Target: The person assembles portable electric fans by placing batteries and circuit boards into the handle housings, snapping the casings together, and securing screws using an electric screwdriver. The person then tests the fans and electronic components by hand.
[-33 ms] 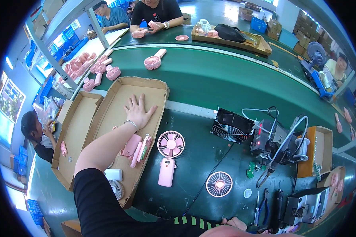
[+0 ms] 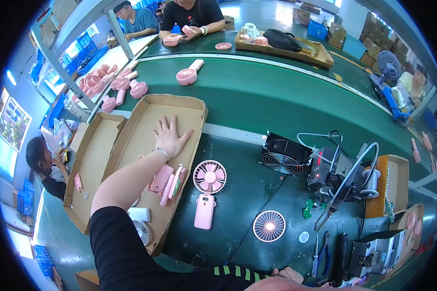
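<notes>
My left hand (image 2: 169,138) lies flat, fingers spread, on the bottom of a long cardboard tray (image 2: 145,109). Nothing is in it. Below that wrist, the tray holds pink casing parts (image 2: 162,179) and a white fan (image 2: 143,232) partly hidden by my arm. Right of the tray lie a pink fan head (image 2: 210,177) with bare blades and a pink handle (image 2: 205,212) just below it. A separate round fan grille (image 2: 269,226) rests farther right. At the lower edge, part of my right hand (image 2: 289,274) shows; its fingers are mostly hidden.
A black blower (image 2: 285,154), a soldering station (image 2: 323,167) and a wire spool (image 2: 371,183) stand right. Nearer are a screwdriver (image 2: 315,257) and pliers (image 2: 325,252). Pink fans (image 2: 187,76) sit on the green belt (image 2: 257,92). Another cardboard tray (image 2: 92,165) adjoins mine. Co-workers sit around.
</notes>
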Available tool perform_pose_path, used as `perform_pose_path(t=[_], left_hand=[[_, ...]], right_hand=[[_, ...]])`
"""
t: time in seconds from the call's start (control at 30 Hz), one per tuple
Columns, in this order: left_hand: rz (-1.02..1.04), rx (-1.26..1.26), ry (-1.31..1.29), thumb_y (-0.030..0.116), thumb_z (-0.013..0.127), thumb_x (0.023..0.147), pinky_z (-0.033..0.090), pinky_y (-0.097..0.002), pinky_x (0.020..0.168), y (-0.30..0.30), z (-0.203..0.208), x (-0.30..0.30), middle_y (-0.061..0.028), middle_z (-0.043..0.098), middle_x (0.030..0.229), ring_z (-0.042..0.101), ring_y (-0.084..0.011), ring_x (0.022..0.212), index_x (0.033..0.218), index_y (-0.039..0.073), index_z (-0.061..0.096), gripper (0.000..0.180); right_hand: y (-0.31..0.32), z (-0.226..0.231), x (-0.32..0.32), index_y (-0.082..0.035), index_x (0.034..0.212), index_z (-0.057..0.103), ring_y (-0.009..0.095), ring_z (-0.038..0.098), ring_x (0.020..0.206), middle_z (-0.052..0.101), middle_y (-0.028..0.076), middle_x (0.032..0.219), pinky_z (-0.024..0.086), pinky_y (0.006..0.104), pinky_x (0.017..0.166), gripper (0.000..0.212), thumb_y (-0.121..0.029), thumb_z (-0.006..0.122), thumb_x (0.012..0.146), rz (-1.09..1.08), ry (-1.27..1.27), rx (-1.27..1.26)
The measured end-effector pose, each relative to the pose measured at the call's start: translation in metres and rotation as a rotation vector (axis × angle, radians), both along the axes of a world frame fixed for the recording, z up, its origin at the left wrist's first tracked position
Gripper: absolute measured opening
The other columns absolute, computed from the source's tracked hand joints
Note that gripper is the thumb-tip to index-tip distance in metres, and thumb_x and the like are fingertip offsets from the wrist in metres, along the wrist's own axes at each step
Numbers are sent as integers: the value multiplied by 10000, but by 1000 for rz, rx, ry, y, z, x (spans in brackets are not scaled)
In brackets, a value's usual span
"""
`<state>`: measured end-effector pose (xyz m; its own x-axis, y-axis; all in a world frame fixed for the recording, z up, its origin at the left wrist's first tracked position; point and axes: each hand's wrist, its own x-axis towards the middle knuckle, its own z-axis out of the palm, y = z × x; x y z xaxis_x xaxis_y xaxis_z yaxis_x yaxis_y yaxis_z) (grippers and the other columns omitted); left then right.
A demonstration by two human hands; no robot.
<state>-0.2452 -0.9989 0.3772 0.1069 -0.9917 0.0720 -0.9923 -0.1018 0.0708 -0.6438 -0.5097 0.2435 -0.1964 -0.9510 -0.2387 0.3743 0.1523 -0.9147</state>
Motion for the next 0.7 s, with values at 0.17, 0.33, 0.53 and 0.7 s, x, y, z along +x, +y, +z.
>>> perform_pose_path(t=[0.17, 0.33, 0.53, 0.7], left_hand=[[60, -11, -19, 704, 440, 868, 175, -640, 1121, 13, 7, 24, -284, 181, 1548, 164, -446, 1445, 1521, 102, 241, 910], [28, -21, -10, 701, 451, 865, 184, -633, 1123, 5, 1, 10, -279, 198, 1544, 177, -434, 1444, 1517, 103, 258, 906], [45, -24, -21, 699, 457, 863, 189, -630, 1123, 9, 2, 17, -277, 204, 1543, 184, -430, 1443, 1519, 109, 256, 905], [47, -34, -14, 697, 460, 863, 194, -631, 1121, 11, 5, 20, -277, 207, 1541, 189, -434, 1440, 1517, 111, 259, 902]], right_hand=[[-19, 20, -15, -129, 652, 314, 101, 305, 624, 305, -47, 644, 328, 277, 665, 394, -130, 498, 1000, 282, 237, 202], [-5, 8, -23, -130, 680, 337, 107, 310, 649, 318, -43, 674, 334, 276, 694, 362, -164, 475, 1013, 199, -231, 264], [-25, 45, -13, -125, 710, 353, 112, 326, 674, 340, -31, 703, 340, 279, 711, 341, -200, 464, 1024, 200, -452, 301], [-25, 45, -14, -118, 722, 352, 110, 325, 685, 329, -27, 718, 350, 276, 746, 333, -192, 439, 1036, 408, 355, 220]])
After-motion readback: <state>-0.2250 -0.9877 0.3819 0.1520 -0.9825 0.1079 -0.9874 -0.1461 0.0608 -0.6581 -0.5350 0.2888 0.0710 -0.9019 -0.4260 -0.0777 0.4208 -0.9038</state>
